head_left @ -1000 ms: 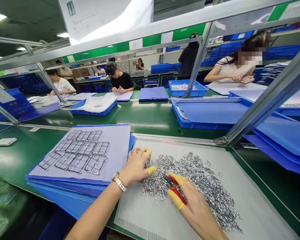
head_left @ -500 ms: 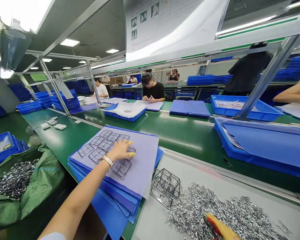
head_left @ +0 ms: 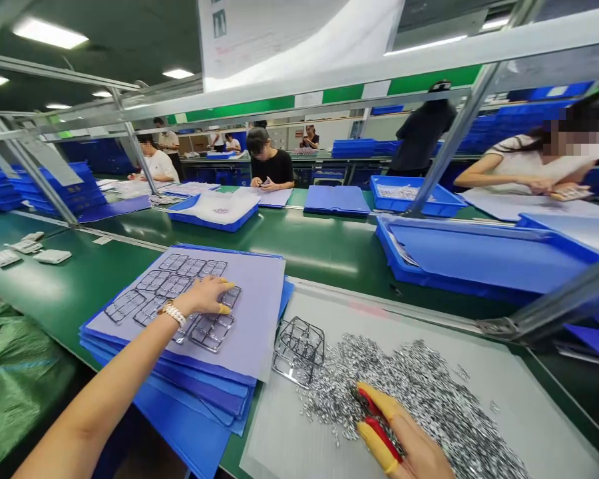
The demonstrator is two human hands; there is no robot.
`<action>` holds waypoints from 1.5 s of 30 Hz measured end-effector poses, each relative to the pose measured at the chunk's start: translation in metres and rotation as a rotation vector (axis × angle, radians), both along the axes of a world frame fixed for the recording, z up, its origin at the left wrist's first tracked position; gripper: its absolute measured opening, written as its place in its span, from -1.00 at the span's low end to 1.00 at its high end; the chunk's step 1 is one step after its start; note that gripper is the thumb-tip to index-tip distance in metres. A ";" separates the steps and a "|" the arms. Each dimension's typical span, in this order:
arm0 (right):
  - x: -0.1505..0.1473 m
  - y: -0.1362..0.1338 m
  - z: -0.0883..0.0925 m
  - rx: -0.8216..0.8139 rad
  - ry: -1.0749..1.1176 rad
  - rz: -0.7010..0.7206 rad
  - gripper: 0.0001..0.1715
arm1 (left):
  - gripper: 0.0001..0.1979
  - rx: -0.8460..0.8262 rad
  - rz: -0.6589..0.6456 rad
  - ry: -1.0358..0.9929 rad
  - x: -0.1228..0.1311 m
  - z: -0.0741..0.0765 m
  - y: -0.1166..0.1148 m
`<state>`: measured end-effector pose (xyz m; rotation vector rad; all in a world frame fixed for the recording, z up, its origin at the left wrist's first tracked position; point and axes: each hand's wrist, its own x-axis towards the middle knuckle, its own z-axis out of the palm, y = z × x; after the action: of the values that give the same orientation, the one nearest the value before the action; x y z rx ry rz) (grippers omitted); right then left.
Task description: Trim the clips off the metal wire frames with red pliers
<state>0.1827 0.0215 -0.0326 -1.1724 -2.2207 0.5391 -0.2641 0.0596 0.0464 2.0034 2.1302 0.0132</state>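
My left hand (head_left: 204,296), with yellow finger cots and a beaded wristwatch (head_left: 172,314), rests on a grid of flat metal wire frames (head_left: 210,331) laid out on a lavender sheet (head_left: 259,279). That sheet tops a stack of blue folders (head_left: 170,406). My right hand (head_left: 399,432), also in yellow cots, holds small red-handled pliers (head_left: 374,416) over a heap of tiny silver metal pieces (head_left: 419,392). The heap lies on a grey corrugated plastic sheet (head_left: 504,412). A wire cage frame (head_left: 298,350) sits on that sheet beside the heap, apart from both hands.
The green workbench (head_left: 289,249) runs ahead, carrying blue plastic trays (head_left: 404,196) and folders. Small white items (head_left: 52,256) lie at the left. A green sack (head_left: 17,372) sits below the bench edge. Several co-workers (head_left: 269,163) sit along the benches beyond a grey metal frame.
My left hand has moved from the silver heap to the lavender sheet. The wire cage frame now lies on the grey sheet. The view has swung left and back since the oldest frame.
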 end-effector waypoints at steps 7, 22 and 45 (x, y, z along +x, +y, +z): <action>-0.004 -0.009 0.005 -0.085 0.048 -0.054 -0.53 | -0.27 -0.043 -0.066 0.059 -0.004 -0.005 0.010; -0.002 -0.010 0.005 -0.189 0.064 -0.059 -0.56 | -0.17 0.146 -0.044 0.031 -0.010 -0.019 0.010; 0.011 -0.016 -0.001 -0.213 0.131 -0.101 -0.57 | -0.25 0.028 -0.041 0.123 -0.004 -0.022 0.011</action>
<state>0.1937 0.0051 -0.0336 -1.3089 -2.0192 0.8015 -0.2681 0.0709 0.0246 2.1142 2.1726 -0.0892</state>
